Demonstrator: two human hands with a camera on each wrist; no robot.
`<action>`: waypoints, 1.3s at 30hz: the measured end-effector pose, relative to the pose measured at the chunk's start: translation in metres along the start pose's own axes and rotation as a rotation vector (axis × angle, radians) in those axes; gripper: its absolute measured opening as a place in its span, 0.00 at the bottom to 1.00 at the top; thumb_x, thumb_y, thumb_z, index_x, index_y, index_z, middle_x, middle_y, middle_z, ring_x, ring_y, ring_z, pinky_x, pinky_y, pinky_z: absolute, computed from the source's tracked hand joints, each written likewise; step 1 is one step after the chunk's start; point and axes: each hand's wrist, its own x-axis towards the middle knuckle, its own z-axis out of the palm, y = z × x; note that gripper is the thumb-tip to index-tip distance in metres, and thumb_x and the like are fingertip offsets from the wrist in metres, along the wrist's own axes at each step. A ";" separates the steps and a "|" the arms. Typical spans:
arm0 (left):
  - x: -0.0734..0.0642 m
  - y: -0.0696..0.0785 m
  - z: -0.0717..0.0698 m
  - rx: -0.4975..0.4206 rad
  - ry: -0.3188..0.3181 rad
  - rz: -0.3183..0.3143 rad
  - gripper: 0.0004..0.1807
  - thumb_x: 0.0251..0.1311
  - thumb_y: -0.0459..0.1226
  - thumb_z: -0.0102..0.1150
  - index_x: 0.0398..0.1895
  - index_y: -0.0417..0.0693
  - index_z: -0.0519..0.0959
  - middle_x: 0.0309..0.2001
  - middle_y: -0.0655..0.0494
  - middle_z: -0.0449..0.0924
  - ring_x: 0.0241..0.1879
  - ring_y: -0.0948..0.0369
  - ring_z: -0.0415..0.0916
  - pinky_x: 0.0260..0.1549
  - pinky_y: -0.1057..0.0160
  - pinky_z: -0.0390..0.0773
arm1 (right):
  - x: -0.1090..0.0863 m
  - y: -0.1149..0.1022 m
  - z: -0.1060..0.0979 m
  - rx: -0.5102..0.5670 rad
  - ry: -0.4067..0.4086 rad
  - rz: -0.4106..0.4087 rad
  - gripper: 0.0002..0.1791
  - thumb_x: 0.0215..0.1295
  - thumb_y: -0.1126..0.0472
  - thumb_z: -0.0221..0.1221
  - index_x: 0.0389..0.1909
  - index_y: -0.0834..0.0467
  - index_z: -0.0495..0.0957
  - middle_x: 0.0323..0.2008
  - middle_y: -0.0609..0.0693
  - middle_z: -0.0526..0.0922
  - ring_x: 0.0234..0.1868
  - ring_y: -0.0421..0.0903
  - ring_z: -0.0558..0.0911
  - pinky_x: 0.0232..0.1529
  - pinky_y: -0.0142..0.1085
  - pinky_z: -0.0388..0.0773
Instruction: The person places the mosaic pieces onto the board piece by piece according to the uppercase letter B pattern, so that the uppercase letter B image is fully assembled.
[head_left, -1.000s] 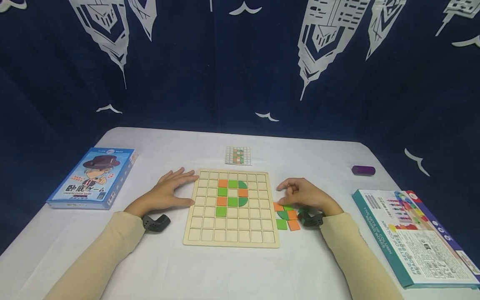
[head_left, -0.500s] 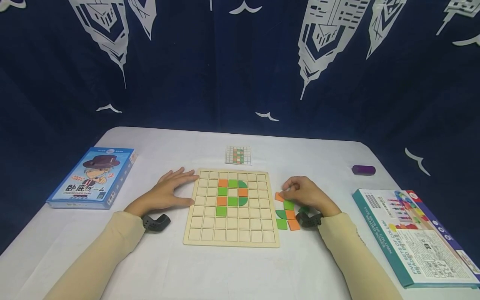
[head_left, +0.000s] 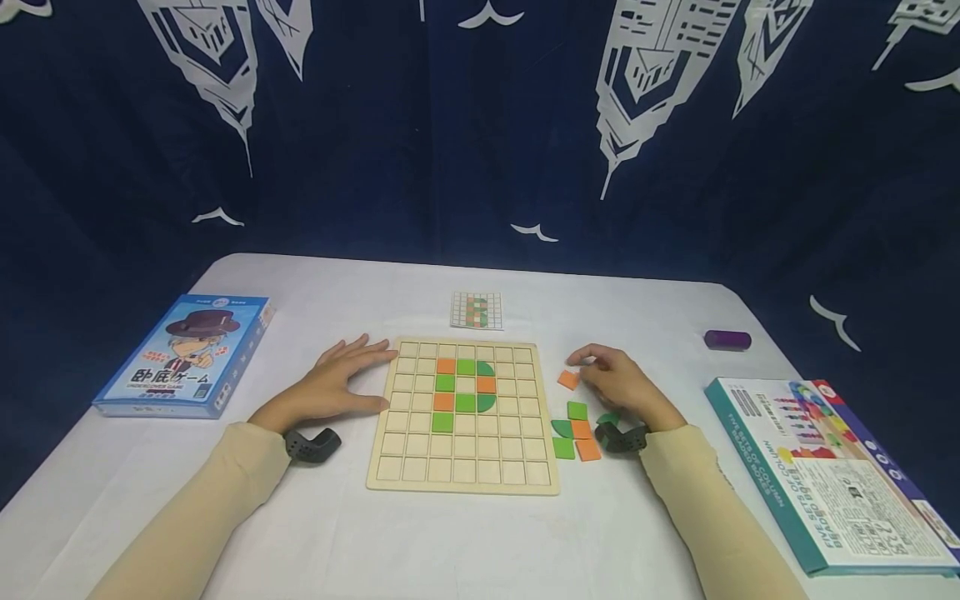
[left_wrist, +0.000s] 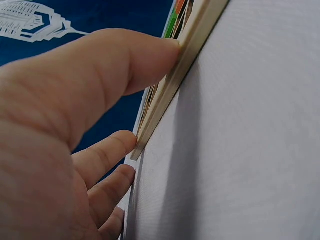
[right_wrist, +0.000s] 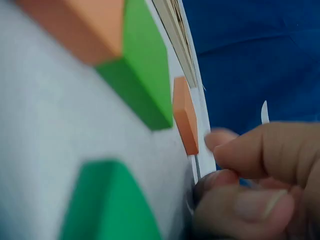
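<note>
Blue game box (head_left: pixel 183 358) left, teal-edged box (head_left: pixel 840 483) right, loose tiles (head_left: pixel 581 429) beside a gridded board (head_left: pixel 487 467) on the worktop (head_left: pixel 337 542). A separate orange tile (head_left: pixel 568 379) lies just beside the right grip (head_left: pixel 621 383), loosely bent, holding nothing; the left grip (head_left: pixel 327 387), spread wide, touches the board

The white tabletop (head_left: pixel 450 542) carries a gridded board (head_left: pixel 464 448), loose tiles (head_left: pixel 581 429), a card (head_left: pixel 477 312), a purple object (head_left: pixel 727 340), a blue box (head_left: pixel 187 354) and a teal-sided box (head_left: pixel 840 483).
</note>
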 end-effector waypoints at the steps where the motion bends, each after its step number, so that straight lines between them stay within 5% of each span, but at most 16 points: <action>1: 0.000 0.000 0.000 0.001 -0.001 0.000 0.48 0.58 0.52 0.77 0.80 0.45 0.71 0.84 0.42 0.60 0.86 0.39 0.40 0.83 0.37 0.30 | 0.000 0.001 -0.001 0.003 -0.013 -0.012 0.19 0.75 0.67 0.54 0.62 0.63 0.81 0.22 0.48 0.70 0.18 0.41 0.64 0.20 0.32 0.62; 9: 0.000 0.000 0.000 0.004 -0.001 0.007 0.48 0.59 0.53 0.76 0.80 0.45 0.71 0.83 0.41 0.60 0.86 0.39 0.40 0.83 0.36 0.31 | 0.000 0.004 -0.004 0.006 -0.091 -0.106 0.27 0.61 0.76 0.57 0.62 0.64 0.83 0.35 0.52 0.70 0.22 0.42 0.64 0.22 0.31 0.62; 23: 0.001 -0.001 0.000 0.000 -0.004 -0.003 0.48 0.58 0.53 0.77 0.80 0.46 0.71 0.84 0.42 0.60 0.86 0.39 0.40 0.83 0.36 0.30 | 0.001 0.004 -0.003 -0.001 -0.058 -0.031 0.19 0.65 0.67 0.71 0.56 0.66 0.84 0.32 0.50 0.70 0.22 0.42 0.66 0.22 0.32 0.62; 39: 0.000 0.000 0.000 -0.012 0.002 0.008 0.48 0.58 0.52 0.77 0.80 0.44 0.71 0.84 0.41 0.60 0.86 0.38 0.40 0.83 0.37 0.30 | 0.000 0.000 -0.004 0.000 -0.035 -0.017 0.17 0.66 0.65 0.70 0.53 0.67 0.83 0.31 0.50 0.76 0.21 0.42 0.68 0.22 0.31 0.67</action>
